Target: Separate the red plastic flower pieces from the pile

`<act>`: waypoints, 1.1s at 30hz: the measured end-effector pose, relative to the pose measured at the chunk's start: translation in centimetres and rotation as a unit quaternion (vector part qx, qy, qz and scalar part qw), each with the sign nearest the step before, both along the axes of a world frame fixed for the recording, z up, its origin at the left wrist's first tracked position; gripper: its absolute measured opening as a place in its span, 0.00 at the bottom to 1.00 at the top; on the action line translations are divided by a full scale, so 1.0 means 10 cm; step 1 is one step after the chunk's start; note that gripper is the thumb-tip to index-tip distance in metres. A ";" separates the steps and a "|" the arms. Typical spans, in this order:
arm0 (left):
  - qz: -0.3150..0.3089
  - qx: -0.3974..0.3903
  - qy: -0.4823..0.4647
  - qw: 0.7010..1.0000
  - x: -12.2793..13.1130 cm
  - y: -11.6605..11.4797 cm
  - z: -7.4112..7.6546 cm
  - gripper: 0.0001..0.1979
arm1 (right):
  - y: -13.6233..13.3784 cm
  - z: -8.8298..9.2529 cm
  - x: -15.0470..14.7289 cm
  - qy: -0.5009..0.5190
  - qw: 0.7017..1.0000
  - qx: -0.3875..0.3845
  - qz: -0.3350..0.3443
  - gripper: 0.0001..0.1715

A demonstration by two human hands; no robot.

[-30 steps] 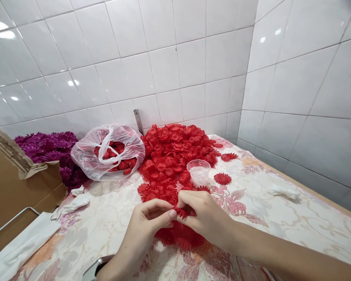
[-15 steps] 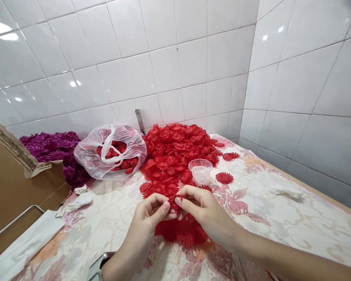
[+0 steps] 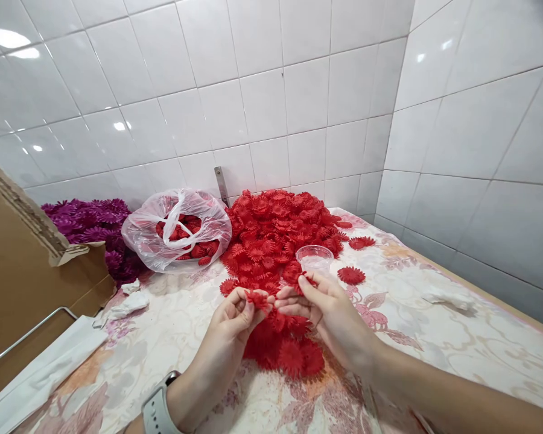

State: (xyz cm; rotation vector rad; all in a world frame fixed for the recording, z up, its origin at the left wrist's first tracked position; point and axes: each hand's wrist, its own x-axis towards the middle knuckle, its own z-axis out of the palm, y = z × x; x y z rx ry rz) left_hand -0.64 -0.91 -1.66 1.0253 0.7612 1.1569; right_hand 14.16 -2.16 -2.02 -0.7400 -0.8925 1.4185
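Observation:
My left hand point(image 3: 235, 322) pinches a red artificial flower piece point(image 3: 259, 299) between thumb and fingertips. Close by on the right, my right hand point(image 3: 323, 307) has its thumb and forefinger closed, with red petals showing at them; its other fingers stretch toward the left hand. How much of a flower piece it holds is partly hidden. Under both hands lies a small group of flat red flower pieces point(image 3: 292, 355). Just beyond them rises a large heap of red flower pieces point(image 3: 276, 223), and a clear plastic cup point(image 3: 314, 256) stands at its near right side.
A tied clear plastic bag point(image 3: 138, 241) with red pieces sits left of the heap, beside purple flowers point(image 3: 88, 220). A cardboard box point(image 3: 22, 259) stands at the left. Crumpled tissue point(image 3: 447, 296) lies at right on the floral tablecloth point(image 3: 479, 355). Tiled walls close the back and right.
My hands, which were together at one red piece, have moved apart. The left keeps a red flower piece, while the right has shifted up and right. The view has turned slightly left.

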 end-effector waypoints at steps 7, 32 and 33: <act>0.125 0.195 0.231 0.945 -0.08 0.08 -0.02 0.06 | 0.07 0.03 0.06 -0.071 0.997 -0.020 0.009 0.07; 0.049 0.187 0.287 0.938 -0.05 -0.05 0.04 0.07 | -0.03 0.05 0.08 -0.357 0.923 0.136 -0.043 0.10; 0.040 0.178 0.277 0.944 -0.05 -0.06 0.04 0.07 | -0.04 0.05 0.08 -0.376 0.913 0.149 -0.043 0.10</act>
